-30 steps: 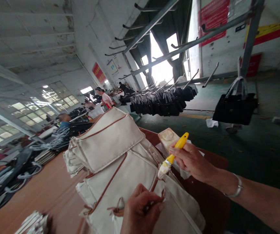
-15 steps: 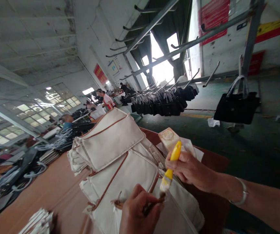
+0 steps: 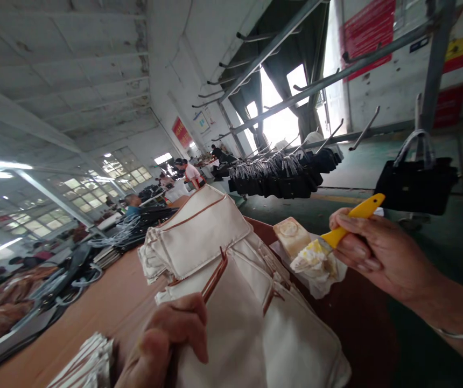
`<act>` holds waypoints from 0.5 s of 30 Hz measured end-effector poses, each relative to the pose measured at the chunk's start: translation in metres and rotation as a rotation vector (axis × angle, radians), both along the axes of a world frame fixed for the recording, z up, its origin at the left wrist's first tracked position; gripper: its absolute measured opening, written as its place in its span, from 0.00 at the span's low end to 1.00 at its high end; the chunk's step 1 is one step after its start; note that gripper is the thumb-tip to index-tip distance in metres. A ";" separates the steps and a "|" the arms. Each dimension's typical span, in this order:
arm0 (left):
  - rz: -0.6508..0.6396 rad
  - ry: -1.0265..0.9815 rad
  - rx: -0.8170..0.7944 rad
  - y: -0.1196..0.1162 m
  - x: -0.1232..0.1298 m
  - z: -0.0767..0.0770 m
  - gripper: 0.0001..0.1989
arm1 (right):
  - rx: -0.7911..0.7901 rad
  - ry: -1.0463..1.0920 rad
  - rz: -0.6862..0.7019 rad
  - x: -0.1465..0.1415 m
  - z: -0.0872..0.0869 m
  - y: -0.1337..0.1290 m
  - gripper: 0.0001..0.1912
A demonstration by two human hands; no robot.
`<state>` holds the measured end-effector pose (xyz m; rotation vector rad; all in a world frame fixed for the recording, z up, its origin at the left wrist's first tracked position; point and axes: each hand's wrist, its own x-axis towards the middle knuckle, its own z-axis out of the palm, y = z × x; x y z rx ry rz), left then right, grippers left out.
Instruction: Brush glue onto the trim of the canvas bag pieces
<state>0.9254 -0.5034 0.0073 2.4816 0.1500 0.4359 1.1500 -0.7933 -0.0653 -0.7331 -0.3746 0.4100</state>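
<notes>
My right hand (image 3: 371, 250) grips a brush (image 3: 355, 218) by its yellow handle, out to the right of the cream bags. The brush's bristle end meets a crumpled, white and yellow smeared wad (image 3: 316, 265), so the bristles are hard to tell apart from it. At the lower middle my left hand (image 3: 170, 334), fingers curled, closes on the left side of a cream bag (image 3: 235, 328) with thin brown straps (image 3: 216, 277). This bag lies on top of other cream bag pieces (image 3: 211, 234) with brown trim.
A pale block with a round mark (image 3: 292, 236) stands beside the wad on the brown table (image 3: 126, 302). More cream pieces (image 3: 84, 361) lie at lower left. Black bags (image 3: 275, 178) hang from a metal rack beyond, one (image 3: 415, 183) nearer on the right. People sit and stand farther back.
My right hand has moved the brush right and away from the left hand, to the smeared wad. My left hand has shifted left and down. The view has turned slightly.
</notes>
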 end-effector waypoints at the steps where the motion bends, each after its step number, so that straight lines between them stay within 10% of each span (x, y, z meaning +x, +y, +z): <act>1: 0.012 0.115 -0.008 0.015 -0.002 -0.006 0.42 | -0.013 0.010 0.002 -0.001 -0.005 0.001 0.09; 6: 0.279 0.398 0.095 0.056 -0.011 -0.079 0.27 | -0.100 0.065 0.047 -0.005 -0.035 0.010 0.17; 10: 0.301 0.359 0.129 0.022 -0.011 -0.144 0.12 | -0.142 0.093 0.061 -0.009 -0.047 0.021 0.18; 15: 0.425 0.318 0.189 -0.023 0.017 -0.178 0.09 | -0.200 0.093 0.073 -0.014 -0.050 0.027 0.20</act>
